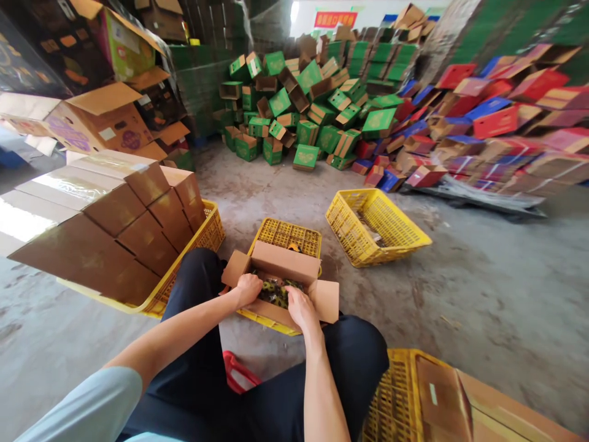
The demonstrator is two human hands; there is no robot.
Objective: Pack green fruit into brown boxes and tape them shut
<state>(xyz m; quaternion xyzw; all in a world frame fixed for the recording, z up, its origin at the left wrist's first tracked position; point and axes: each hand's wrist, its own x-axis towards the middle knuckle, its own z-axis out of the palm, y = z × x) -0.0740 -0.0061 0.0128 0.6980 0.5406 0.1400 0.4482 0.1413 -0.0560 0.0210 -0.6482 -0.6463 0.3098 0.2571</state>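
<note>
An open cardboard box (286, 260) sits between my knees on a yellow crate (267, 320), its flaps spread outward. Inside lies a dark bag with a yellow-green pattern (276, 293), shiny like plastic film; what it contains I cannot make out. My left hand (249, 289) reaches in over the left end, fingers curled down at the bag's edge, their tips hidden. On the opposite side my right hand (301, 306) has thumb and fingers closed at the bag's right part. Just behind the box's back flap, a small orange-and-black object (294, 247) rests on the crate.
To my left, closed cartons (115, 212) are stacked in a yellow crate (212, 230). Another yellow crate (377, 224) stands ahead right, with scraps inside. Cartons (442, 393) fill a crate by my right knee. Green boxes (280, 101) and red boxes (497, 121) are heaped behind.
</note>
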